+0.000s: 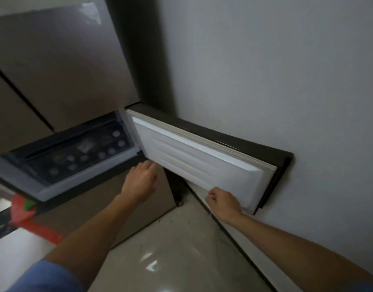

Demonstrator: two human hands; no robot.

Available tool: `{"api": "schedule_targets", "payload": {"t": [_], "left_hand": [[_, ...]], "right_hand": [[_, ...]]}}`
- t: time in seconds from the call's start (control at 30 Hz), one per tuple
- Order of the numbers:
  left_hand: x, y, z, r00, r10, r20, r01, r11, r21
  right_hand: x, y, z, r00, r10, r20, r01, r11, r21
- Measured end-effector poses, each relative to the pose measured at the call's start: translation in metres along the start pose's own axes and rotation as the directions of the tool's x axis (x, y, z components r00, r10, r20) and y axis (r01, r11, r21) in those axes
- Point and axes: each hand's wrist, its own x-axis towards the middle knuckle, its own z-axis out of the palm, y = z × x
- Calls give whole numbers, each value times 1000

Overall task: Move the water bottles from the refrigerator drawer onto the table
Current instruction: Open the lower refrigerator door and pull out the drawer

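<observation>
Fridge door [202, 165] open vs wall [265, 81], R hand [222, 202] curled on its lower edge. Bottles [116, 134], blurred, in drawer [75, 184] just beyond L hand [140, 182], fingers loosely straight.

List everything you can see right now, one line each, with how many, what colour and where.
water bottles: several, pale round caps, count blurred, standing in the drawer
refrigerator drawer: one, pale rim with a dark inside, centre left
compartment door: one, white liner with a dark outer edge, swung open to the right against the wall
upper fridge doors: two in view, glossy grey-brown, upper left
wall: one, pale grey, right
floor: one, glossy beige, bottom centre
red and green item: one, too blurred to identify, lower left
blue sleeve: one, bottom left
left hand: one, fingers extended, by the drawer's right end
right hand: one, fingers curled on the compartment door's lower edge
</observation>
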Motion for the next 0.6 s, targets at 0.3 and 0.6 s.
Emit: {"api": "schedule_targets", "payload": {"t": [0.3, 0.6], "left_hand": [[-114, -158, -17, 838, -515, 182, 522, 853, 9], [-138, -299, -32, 771, -625, 122, 637, 749, -185]], "right_hand": [[64, -155, 66, 947, -290, 136, 296, 955, -24], [123, -307, 157, 940, -297, 169, 271, 949, 162]]}}
